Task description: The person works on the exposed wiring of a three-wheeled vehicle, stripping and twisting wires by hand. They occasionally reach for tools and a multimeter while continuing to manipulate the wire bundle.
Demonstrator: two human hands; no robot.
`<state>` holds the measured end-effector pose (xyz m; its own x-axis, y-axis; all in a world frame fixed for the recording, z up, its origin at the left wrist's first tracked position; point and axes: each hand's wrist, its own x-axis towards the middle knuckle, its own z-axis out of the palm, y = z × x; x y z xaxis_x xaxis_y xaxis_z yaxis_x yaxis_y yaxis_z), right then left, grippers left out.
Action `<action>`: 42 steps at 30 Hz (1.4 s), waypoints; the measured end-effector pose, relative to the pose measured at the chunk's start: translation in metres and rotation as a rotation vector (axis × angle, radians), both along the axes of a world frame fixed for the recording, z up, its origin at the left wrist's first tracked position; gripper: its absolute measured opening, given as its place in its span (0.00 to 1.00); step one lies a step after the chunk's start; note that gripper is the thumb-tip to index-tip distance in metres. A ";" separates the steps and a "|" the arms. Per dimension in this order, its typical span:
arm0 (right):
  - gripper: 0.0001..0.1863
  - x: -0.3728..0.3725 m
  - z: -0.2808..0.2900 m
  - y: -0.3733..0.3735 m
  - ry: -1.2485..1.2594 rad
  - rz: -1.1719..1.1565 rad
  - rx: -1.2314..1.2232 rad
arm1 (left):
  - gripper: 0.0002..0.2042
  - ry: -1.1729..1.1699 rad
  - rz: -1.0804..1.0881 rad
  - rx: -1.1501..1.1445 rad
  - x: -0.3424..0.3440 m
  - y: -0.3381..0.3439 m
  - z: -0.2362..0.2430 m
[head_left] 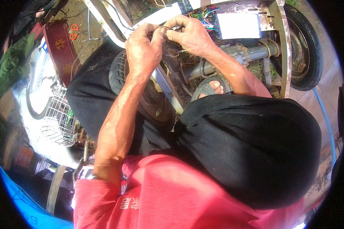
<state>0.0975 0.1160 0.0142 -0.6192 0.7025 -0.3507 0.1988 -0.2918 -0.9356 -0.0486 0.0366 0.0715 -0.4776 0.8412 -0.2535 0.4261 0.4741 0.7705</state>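
Observation:
Above the vehicle frame, my left hand (pixel 144 47) and my right hand (pixel 191 36) meet fingertip to fingertip. Both are closed in a pinch on a thin dark wire, of which only a short piece shows between the fingers. A dark cable (pixel 120 21) runs up and away to the left of my left hand. Just right of my right hand, a bundle of coloured wires (pixel 208 19) comes out of a box with a white top (pixel 239 26). Beneath my hands lie the white metal frame (pixel 166 86) and a grey axle (pixel 240 55).
A tyre (pixel 118 74) stands between my knees, and another wheel (pixel 304 49) is at the far right. Orange-handled scissors (pixel 73 32), a T-handled tool (pixel 89 28) and a red panel (pixel 60 49) lie at left, above a white wire basket (pixel 61 122). A blue hose (pixel 325 110) runs down the right.

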 end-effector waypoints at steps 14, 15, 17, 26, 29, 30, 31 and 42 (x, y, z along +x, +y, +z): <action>0.12 -0.008 -0.004 -0.014 0.024 -0.047 0.190 | 0.06 -0.575 0.406 -0.235 0.002 0.010 0.010; 0.12 -0.008 -0.004 -0.013 0.005 -0.041 0.223 | 0.06 -0.640 0.441 -0.229 0.002 0.010 0.010; 0.13 -0.006 -0.005 -0.011 -0.031 -0.028 0.288 | 0.06 -0.771 0.512 -0.216 0.002 0.011 0.010; 0.14 -0.004 0.001 -0.002 -0.035 0.035 0.136 | 0.09 -0.309 0.267 -0.252 -0.006 0.000 0.035; 0.15 -0.005 0.003 0.002 -0.101 0.082 0.056 | 0.08 -0.078 0.022 -0.085 -0.020 -0.015 0.024; 0.15 -0.005 0.003 0.003 -0.100 0.085 0.068 | 0.08 -0.003 -0.069 -0.007 -0.023 -0.015 0.019; 0.16 -0.005 0.003 0.003 -0.100 0.086 0.080 | 0.08 0.082 -0.147 0.035 -0.026 -0.014 0.016; 0.19 -0.004 -0.001 0.008 -0.092 0.134 0.106 | 0.06 0.375 -0.568 0.258 -0.046 0.010 0.003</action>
<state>0.0939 0.1243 0.0130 -0.6784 0.6522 -0.3382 0.3150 -0.1577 -0.9359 -0.0944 0.0466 0.0748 0.0347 0.9961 0.0813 0.8097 -0.0757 0.5820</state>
